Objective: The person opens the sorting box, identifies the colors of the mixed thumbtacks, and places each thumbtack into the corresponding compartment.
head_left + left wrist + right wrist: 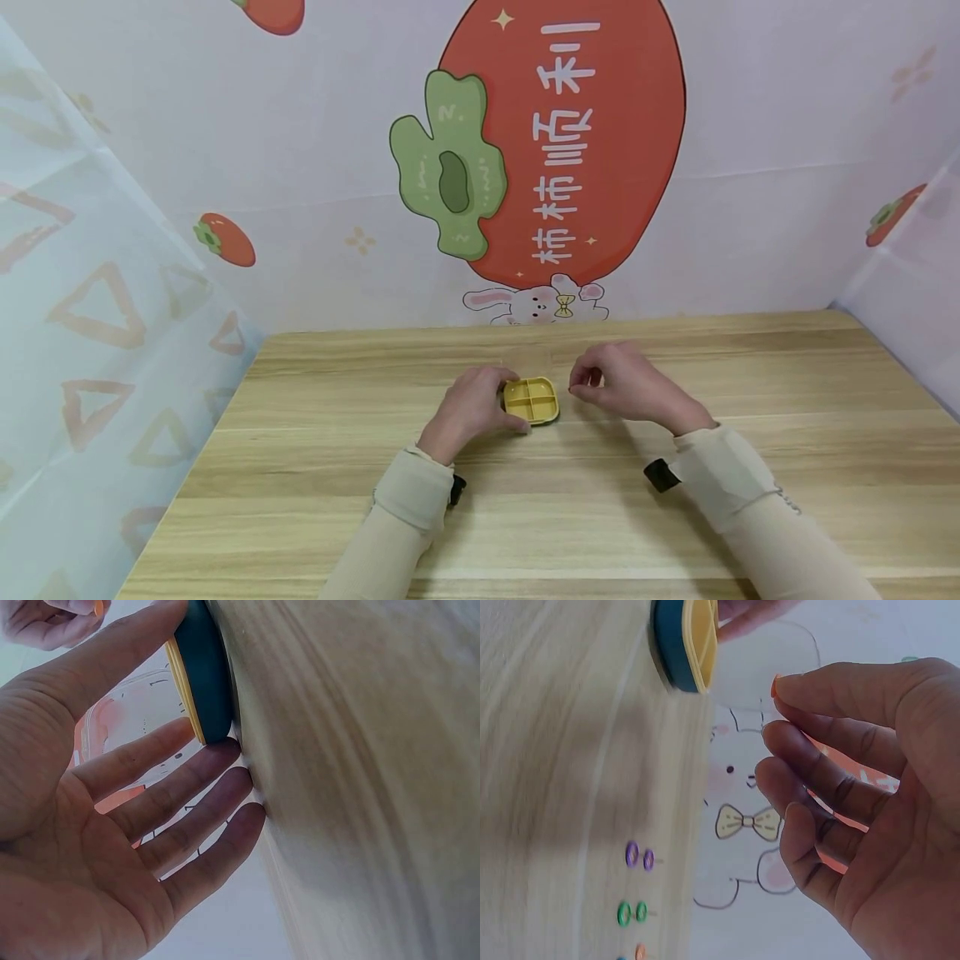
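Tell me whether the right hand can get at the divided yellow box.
Probably yes: the right hand, pinching a small orange piece, is just beside the divided yellow box, and nothing visible stands between them. The left hand holds the box from the other side, leaving this side free.

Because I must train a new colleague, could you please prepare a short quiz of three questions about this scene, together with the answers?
1. Which colour is the piece that the right hand pinches?
a) purple
b) orange
c) green

2. True or false: the box at the left hand has six compartments.

3. In the right wrist view, how many green rings lie on the table?

Key:
1. b
2. False; it has four.
3. Two.
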The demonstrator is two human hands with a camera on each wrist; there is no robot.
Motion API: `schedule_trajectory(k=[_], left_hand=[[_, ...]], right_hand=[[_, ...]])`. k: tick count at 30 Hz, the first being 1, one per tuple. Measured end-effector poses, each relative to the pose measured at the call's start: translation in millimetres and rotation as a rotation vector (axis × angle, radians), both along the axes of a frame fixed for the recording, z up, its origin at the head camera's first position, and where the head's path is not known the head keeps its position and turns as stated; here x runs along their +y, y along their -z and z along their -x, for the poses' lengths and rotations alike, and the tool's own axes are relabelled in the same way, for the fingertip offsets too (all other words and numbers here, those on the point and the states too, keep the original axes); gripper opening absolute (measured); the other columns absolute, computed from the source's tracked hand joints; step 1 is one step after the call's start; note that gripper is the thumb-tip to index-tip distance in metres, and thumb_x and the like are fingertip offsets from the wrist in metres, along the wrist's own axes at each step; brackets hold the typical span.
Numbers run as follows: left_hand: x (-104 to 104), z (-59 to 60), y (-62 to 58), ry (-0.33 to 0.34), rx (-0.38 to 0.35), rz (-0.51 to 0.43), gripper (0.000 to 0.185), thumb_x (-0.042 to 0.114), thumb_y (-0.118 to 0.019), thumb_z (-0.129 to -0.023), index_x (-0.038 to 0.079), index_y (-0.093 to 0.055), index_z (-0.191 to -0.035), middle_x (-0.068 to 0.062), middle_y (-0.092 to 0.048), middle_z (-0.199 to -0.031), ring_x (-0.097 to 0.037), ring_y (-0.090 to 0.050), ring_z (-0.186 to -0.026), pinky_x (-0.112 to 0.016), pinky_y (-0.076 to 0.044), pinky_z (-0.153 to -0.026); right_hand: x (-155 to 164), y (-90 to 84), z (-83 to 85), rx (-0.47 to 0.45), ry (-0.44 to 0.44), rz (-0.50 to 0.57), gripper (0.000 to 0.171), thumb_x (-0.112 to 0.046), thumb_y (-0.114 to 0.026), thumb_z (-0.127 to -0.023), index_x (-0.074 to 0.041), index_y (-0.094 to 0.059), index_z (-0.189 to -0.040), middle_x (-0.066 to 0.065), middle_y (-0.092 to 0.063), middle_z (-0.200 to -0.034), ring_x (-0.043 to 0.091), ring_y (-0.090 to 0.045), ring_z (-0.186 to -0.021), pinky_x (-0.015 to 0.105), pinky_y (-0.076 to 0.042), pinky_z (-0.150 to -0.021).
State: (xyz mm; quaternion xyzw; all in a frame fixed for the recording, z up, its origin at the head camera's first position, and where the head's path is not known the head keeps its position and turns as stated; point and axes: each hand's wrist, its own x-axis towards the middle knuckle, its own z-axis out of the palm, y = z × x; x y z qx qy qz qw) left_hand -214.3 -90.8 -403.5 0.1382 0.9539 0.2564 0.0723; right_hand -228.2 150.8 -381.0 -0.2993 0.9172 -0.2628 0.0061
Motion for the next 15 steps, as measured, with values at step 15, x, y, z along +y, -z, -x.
schedule_trajectory(k=[15], left_hand=[[-1.4,-0.9,-1.2,0.021,0.014,-0.007,0.069,0.032,-0.097,-0.068,0.007,-0.069,-0.127,-0.006,-0.07,-0.118,-0.021,-0.062,-0.1,-0.04,-0.052,-0.09]], right_hand=[[-27.8,9.5,2.8,-0.059,-0.031,-0.011,0.005,-0.004,-0.078,-0.085,-0.009,-0.077,-0.087,-0.007,-0.065,-0.077,0.012,-0.054,-0.069,0.029,-0.05,-0.065]])
